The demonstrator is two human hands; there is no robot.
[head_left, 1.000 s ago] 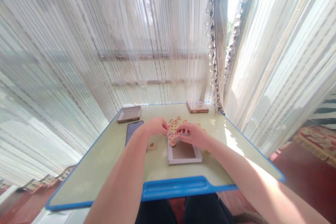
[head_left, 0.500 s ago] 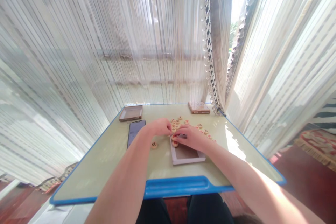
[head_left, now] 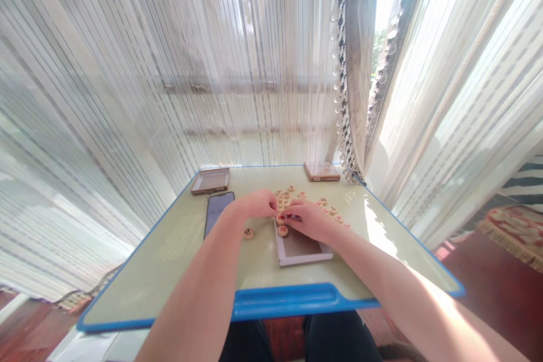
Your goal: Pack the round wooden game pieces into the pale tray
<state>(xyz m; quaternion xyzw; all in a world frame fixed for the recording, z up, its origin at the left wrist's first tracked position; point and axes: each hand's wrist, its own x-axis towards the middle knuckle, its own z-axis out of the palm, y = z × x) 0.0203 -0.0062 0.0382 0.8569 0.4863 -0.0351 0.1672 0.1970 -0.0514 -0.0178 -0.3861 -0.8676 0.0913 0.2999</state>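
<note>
While the left hand point(head_left: 263, 203) and right hand point(head_left: 309, 218) sit close together, round pieces point(head_left: 286, 202) lie scattered beyond the white-edged box point(head_left: 305, 261)!
Head view: right fingertips touch a red-marked piece point(head_left: 280, 219) at the box's far left corner, clamped or not, I can't tell; a second piece point(head_left: 283, 231) sits just nearer. Left fingers curl, grip hidden.

Colours from my end: discs point(head_left: 283, 231) pale tan, some lettered red, some black. Near box point(head_left: 305, 261): white rim, brown inside. I see tabletop point(head_left: 148, 271) pale yellow-green, edging point(head_left: 284, 302) bright blue. Phone point(head_left: 217, 212) screen lavender-grey, border black. Curtain point(head_left: 254, 56) white, thin grey-beige stripes. Trousers point(head_left: 339, 339) near-black. Floor point(head_left: 479, 277) dark red. Cloth point(head_left: 526, 184) far right: dark and white stripes.
</note>
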